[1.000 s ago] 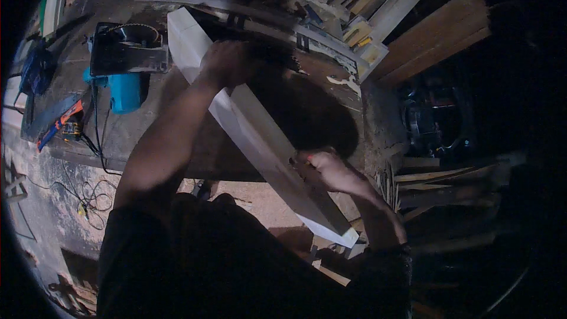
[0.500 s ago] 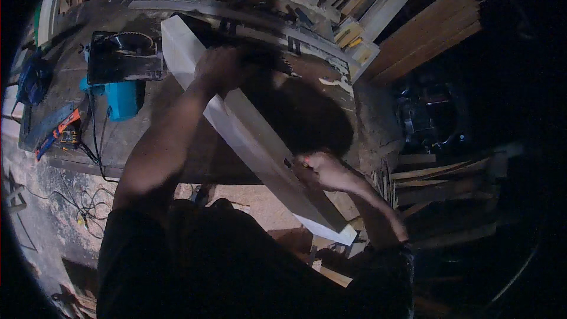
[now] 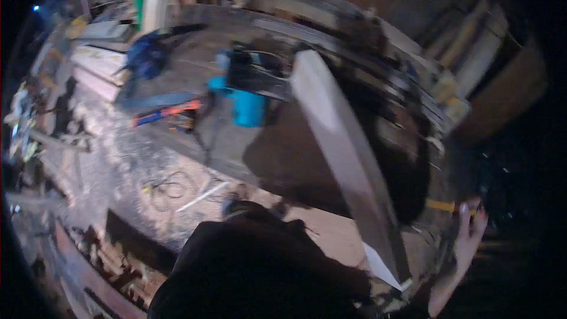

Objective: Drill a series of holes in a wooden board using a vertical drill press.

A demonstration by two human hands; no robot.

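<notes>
My right hand (image 3: 471, 224) is out at the far right, past the workbench edge, its fingers closed on a thin yellow-orange stick (image 3: 443, 205). Blur hides what kind of stick it is. A long, pale, squared timber beam (image 3: 348, 153) lies slantwise over the workbench (image 3: 195, 35), its near end jutting past the front edge. Neither hand touches the beam. My left hand is out of the picture. Left of the beam's far end, a teal circular saw (image 3: 248, 108) rests upturned, its blade showing above a dark base plate.
A handsaw (image 3: 168, 111) with an orange and blue handle lies on the bench's left part, near a dark blue tool (image 3: 146, 56). A cable (image 3: 171, 192) coils on the dusty floor. Planks (image 3: 481, 53) lean at the back right; scrap wood (image 3: 127, 283) lies lower left.
My view has swung left. My left hand has come off the beam and gone from sight. My right hand has left the beam and moved right, beyond the bench.
</notes>
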